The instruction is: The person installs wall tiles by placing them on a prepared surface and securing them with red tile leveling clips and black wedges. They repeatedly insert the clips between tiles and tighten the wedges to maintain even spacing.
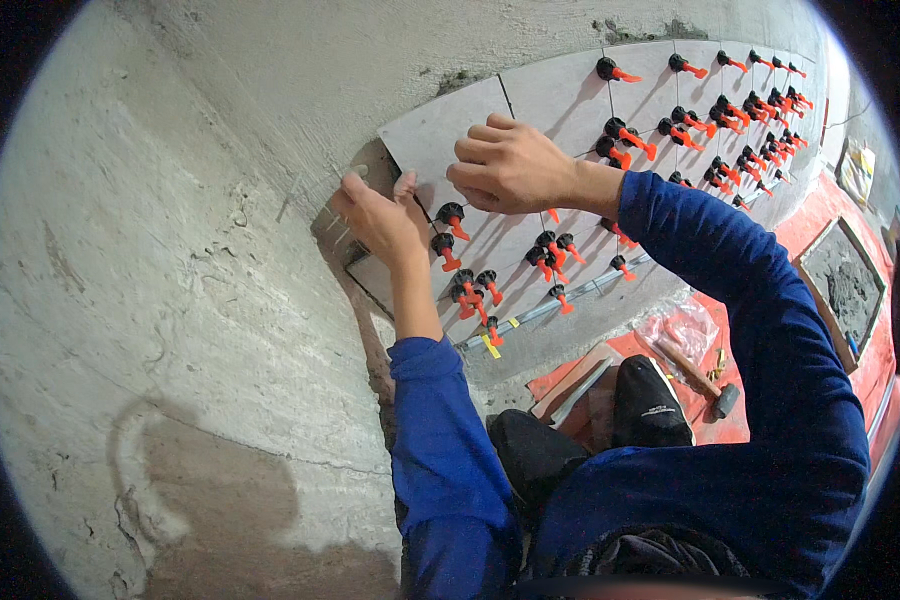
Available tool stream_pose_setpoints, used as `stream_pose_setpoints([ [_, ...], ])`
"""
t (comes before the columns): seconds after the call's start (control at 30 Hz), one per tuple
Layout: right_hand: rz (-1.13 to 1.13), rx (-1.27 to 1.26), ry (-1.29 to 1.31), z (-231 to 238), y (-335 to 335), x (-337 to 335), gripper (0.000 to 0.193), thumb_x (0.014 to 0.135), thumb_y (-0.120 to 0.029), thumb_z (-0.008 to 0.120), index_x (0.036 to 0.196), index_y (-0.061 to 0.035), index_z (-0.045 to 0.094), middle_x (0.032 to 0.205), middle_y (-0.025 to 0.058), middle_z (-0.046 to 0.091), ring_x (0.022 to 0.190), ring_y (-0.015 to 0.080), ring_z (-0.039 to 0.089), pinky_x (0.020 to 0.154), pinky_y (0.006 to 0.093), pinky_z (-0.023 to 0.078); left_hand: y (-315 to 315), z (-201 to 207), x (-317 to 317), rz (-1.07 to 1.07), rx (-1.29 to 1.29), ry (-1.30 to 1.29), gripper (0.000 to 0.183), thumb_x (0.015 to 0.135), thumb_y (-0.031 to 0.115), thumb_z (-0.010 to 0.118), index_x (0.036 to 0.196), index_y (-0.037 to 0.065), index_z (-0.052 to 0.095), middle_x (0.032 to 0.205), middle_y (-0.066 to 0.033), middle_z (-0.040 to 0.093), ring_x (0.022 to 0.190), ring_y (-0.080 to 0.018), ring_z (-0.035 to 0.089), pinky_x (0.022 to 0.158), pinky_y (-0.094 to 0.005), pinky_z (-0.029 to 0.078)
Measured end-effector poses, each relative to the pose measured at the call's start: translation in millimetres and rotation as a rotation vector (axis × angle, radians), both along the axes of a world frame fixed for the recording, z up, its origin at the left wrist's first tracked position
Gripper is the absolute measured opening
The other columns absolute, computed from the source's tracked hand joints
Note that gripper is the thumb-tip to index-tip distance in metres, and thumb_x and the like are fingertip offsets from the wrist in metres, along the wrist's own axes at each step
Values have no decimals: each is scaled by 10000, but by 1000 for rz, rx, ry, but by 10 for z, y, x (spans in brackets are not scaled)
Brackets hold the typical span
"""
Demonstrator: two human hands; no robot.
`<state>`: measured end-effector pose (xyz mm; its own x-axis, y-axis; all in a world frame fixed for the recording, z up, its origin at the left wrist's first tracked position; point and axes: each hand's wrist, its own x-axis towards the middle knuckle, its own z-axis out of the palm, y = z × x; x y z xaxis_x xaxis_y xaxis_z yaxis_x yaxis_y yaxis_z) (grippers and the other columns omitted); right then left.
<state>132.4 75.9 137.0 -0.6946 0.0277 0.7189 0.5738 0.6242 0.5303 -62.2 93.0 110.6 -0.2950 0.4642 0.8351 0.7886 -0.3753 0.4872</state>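
I see the left hand [382, 222], thumb and fingers apart, at the tile's [435, 125] left edge, perhaps steadying it; the right hand [515, 165] curls over that tile (whether it pinches anything, I cannot tell). Clips [607, 69] straddle the seams [506, 95], presumably for levelness. Rough concrete [170, 250] borders the tiling; a hammer [702, 378] lies on red sheeting [730, 430].

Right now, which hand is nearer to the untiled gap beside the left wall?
Left. The left hand is at the untiled gap; the right hand is farther right, in front of the tiles.
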Motion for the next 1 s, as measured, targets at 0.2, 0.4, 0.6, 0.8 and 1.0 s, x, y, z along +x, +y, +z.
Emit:
stream_pose_setpoints([
  [0.2,-301,-328,98,161,29,-187,294,897,-319,598,751,-64,612,730,111,617,680,311,643,579,439,515,-110,41,98,100,-148,70,525,783,305,770,1073,-8,464,1061,-218,526,991,-415,568,833,-490,474],
  [0.4,-389,-402,196,342,51,-434,413,923,-403,560,712,-64,665,680,164,654,649,355,655,585,449,528,-76,56,65,37,-180,75,484,840,315,720,1083,-10,455,1024,-235,537,969,-442,580,811,-504,477],
  [0.6,-449,-466,217,364,62,-497,390,900,-400,567,774,-57,703,731,183,678,707,372,680,609,448,547,-72,17,56,47,-179,81,489,853,338,704,1105,-2,458,1081,-248,520,985,-448,578,808,-507,483],
  [0.8,-482,-486,241,289,111,-428,264,828,-295,638,805,-41,706,788,180,699,745,354,703,606,437,568,15,-42,32,7,-106,66,499,851,357,708,1111,4,468,1091,-243,516,1007,-465,560,826,-522,469],
  [1.0,-449,-465,244,284,125,-401,238,816,-278,655,818,-45,708,810,175,702,747,352,703,603,440,568,104,-52,-124,-225,-96,-1,592,764,339,805,1122,-22,503,1082,-257,531,1040,-460,529,875,-495,426],
])
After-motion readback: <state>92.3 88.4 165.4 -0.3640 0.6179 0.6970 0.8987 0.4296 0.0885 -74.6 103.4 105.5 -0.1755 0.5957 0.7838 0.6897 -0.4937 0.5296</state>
